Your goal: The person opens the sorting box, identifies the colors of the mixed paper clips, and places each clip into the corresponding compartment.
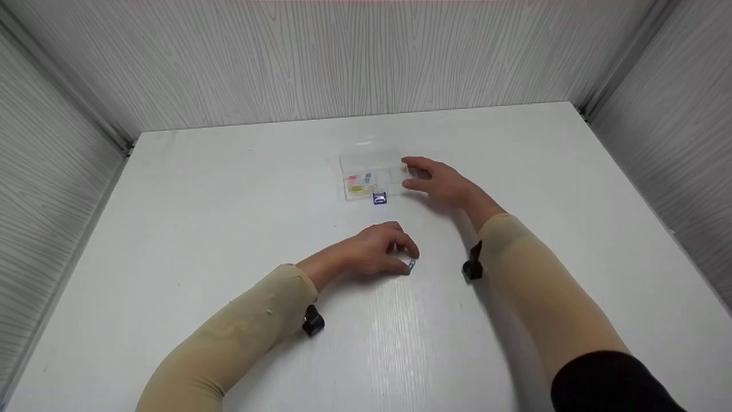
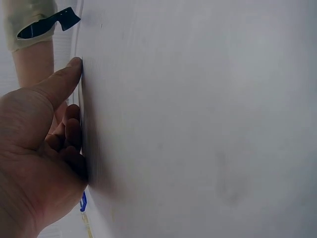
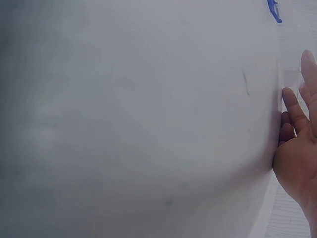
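Note:
A clear plastic compartment box (image 1: 366, 157) stands toward the back of the table with its lid raised. Pink, blue and yellow small things lie in its left compartments. My right hand (image 1: 443, 182) is at the box's right side, thumb and forefinger apart and touching its edge; the right wrist view shows this hand (image 3: 299, 129) with fairly straight fingers. Nearer to me, my left hand (image 1: 380, 250) pinches a small clear-and-blue piece (image 1: 412, 264) between thumb and forefinger, low over the tabletop. In the left wrist view that hand (image 2: 37, 129) hides the piece.
A small dark-blue piece (image 1: 380, 198) with a pale middle is at the box's front edge. The white table (image 1: 229, 200) meets a wood-grain panel (image 1: 354, 63) at the back, with more panels at both sides.

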Tool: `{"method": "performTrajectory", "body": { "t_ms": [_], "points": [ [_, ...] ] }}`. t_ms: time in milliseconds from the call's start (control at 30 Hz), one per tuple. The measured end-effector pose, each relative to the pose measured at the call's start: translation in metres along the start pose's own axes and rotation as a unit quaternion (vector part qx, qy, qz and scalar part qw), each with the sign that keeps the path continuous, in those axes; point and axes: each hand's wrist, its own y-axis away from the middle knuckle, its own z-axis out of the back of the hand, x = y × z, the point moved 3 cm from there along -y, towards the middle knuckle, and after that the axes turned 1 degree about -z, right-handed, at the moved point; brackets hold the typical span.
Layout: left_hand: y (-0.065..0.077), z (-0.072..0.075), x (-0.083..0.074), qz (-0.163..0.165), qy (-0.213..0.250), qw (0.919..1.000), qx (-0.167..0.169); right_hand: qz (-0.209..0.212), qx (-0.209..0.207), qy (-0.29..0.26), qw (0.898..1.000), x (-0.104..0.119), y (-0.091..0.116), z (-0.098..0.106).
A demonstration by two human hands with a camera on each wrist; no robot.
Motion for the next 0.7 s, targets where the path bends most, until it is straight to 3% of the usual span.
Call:
{"method": "performTrajectory", "body": {
  "t_ms": [333, 700],
  "points": [
    [-0.002, -0.001, 0.0014, -0.011, -0.015, 0.9998, 0.003, -0.004, -0.005, 0.006, 1.0, -0.002, -0.0016, -0.0006],
    [-0.0012, 0.0015, -0.0006, -0.009, 0.007, 0.9999, -0.002, -0.006, -0.008, 0.015, 1.0, -0.002, -0.0012, -0.0002]
  ]
}}
